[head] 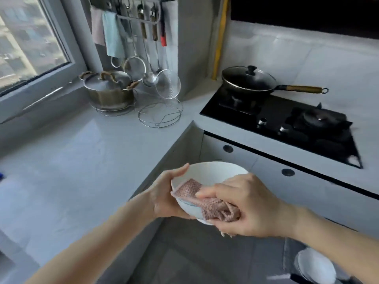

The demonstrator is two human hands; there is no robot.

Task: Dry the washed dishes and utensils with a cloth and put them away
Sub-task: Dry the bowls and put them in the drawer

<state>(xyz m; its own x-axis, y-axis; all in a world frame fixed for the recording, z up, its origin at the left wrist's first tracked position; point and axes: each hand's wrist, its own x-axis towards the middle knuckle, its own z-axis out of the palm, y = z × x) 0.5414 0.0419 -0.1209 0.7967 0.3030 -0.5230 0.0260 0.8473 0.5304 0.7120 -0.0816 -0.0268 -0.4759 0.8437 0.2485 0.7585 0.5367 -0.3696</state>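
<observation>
Head view: I am holding one white bowl (pixel 213 171) in the air, just off the corner of the surface (pixel 82 150).
Cloth: one pink cloth (pixel 207 203) is lying over the bowl's near rim.
Hands: my left hand (pixel 166 197) is gripping the bowl's left side; my right hand (pixel 250 206) is clutching the cloth against it.
Progress: drying is under way, I judge; this bowl is not yet put away.
Remaining: white dishes (pixel 315 265) are sitting low at my right; dried or waiting, and how many, I cannot tell.
Others: one lidded pot (pixel 110 91), one lidded pan (pixel 249 79), two hanging cloths (pixel 111 33).
</observation>
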